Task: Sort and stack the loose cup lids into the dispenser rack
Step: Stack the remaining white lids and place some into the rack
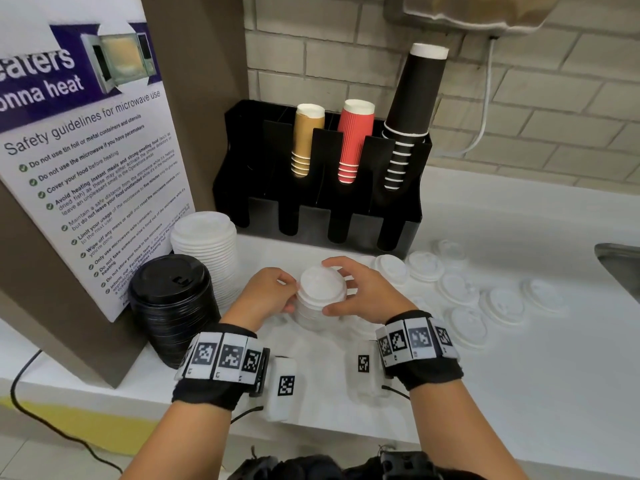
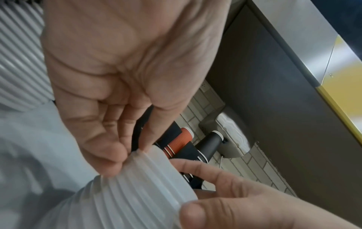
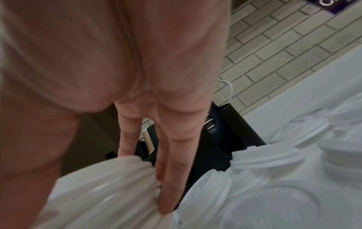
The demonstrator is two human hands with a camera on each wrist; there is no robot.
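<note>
A short stack of white lids point(image 1: 321, 292) stands on the white counter in front of the black dispenser rack point(image 1: 408, 202). My left hand point(image 1: 289, 294) pinches its left side with thumb and fingertips. My right hand point(image 1: 346, 289) grips its right side, thumb near me and fingers over the far rim. The left wrist view shows the left hand point(image 2: 133, 153) on the ribbed lid stack point(image 2: 141, 186). In the right wrist view, the right hand point(image 3: 162, 178) lies along the lid stack point(image 3: 109, 193). Several loose white lids point(image 1: 460, 289) lie to the right, also close by as loose lids point(image 3: 274, 201).
A tall white lid stack point(image 1: 204, 244) and a black lid stack point(image 1: 169, 299) stand at left beside a poster board point(image 1: 86, 150). The rack holds tan cups point(image 1: 304, 143), red cups point(image 1: 353, 140) and black cups point(image 1: 412, 109). A sink edge point(image 1: 620, 265) shows at right.
</note>
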